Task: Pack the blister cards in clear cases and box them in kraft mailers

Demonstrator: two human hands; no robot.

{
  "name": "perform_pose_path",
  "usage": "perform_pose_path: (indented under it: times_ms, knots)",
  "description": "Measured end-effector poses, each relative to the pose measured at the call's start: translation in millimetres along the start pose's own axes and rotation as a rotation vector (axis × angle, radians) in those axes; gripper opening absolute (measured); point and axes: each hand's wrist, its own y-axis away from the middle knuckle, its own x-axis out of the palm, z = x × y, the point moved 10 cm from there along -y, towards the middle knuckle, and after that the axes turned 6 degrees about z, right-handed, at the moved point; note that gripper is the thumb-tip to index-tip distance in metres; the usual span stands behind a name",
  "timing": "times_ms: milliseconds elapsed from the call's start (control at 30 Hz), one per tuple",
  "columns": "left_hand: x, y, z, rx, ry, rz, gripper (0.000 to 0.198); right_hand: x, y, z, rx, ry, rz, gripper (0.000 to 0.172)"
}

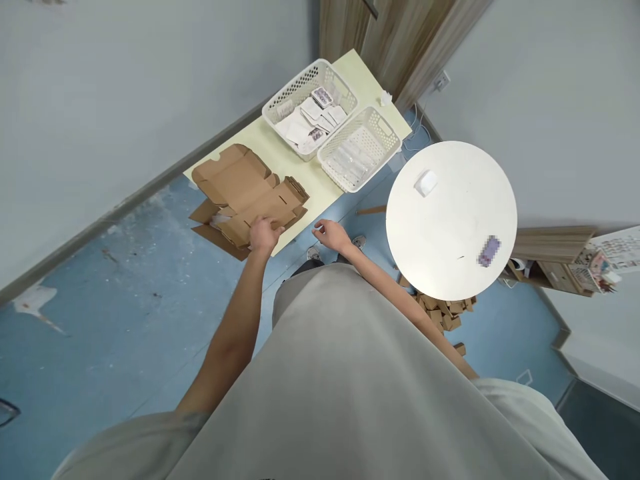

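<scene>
Several unfolded brown cardboard boxes (240, 190) lie in an overlapping pile at the near left end of the pale yellow table (295, 193). Some of their flaps stick out past the table edge. My left hand (265, 235) is on the near edge of the pile, its fingers bent over a cardboard box and its thumb towards the right. Just off the table's front edge, my right hand (333, 235) hangs in the air with loosely curled fingers, slightly apart. Nothing shows in it.
Two white plastic baskets stand further along the table: one basket (313, 150) with white packets, another basket (390, 157) with clear plastic packaging. On the right, a round white table (450, 220) carries a small white object (426, 183) and a blurred purple item (489, 251). Folded cardboard boxes (443, 313) lie beneath it.
</scene>
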Motion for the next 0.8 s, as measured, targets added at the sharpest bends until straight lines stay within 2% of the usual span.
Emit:
perform_pose_path:
  times_ms: [167, 367, 467, 600, 700, 800]
  knots:
    - [-11.7, 0, -4, -0.033, -0.019, -0.02, 0.037, -7, 2, -5, 0.005, -0.016, 0.016, 0.035]
    - [-21.6, 6, -16, -0.071, -0.108, -0.013, 0.032, 0, 0, -8, -0.021, -0.045, 0.036, 0.031]
    - [-38.3, 17, -25, -0.062, -0.135, -0.082, 0.038, -2, -2, -3, -0.061, -0.102, 0.027, 0.029]
    - [-76.7, 35, -24, -0.133, -0.161, -0.251, 0.044, -13, -8, 13, -0.164, -0.263, -0.002, 0.031]
    - [-108.2, 47, -36, -0.016, -0.052, -0.399, 0.046, -23, -13, 36, -0.283, -0.426, -0.027, 0.042]
    - [-133.6, 68, -69, 0.263, 0.087, -0.547, 0.051, -31, -13, 66, -0.394, -0.651, -0.01, 0.074]
